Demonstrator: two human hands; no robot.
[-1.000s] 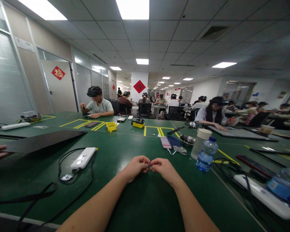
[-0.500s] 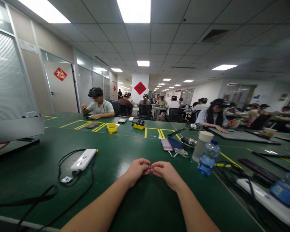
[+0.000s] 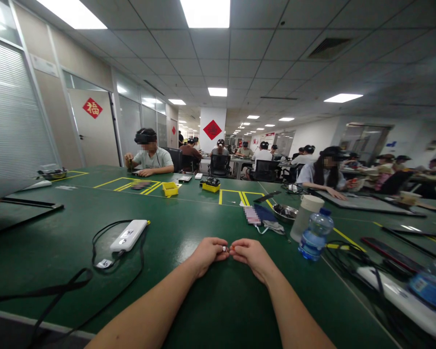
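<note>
At the green table (image 3: 181, 213), toward six o'clock, the left hand (image 3: 206, 255) is pinching a small shiny piece (image 3: 224, 249) between thumb and fingers. At its three o'clock the right hand (image 3: 253, 258) is facing it, fingertips bunching; whether they are gripping anything, I cannot tell. Farther toward three, a bottle (image 3: 315, 236) is standing.

The tiny piece (image 3: 224, 249) pinched in my left hand (image 3: 208, 254) glints like metal. Under my wrists the green tabletop (image 3: 189, 220) is smooth, with a soft gloss. At my ten o'clock, the white device (image 3: 130, 235) looks like slick plastic; at eleven, the yellow bin (image 3: 170, 189) is plastic too. Toward one lie crumpled grey cloth (image 3: 274, 226) and a shiny metal bowl (image 3: 286, 212); at two, a glossy clear plastic bottle (image 3: 315, 236).
</note>
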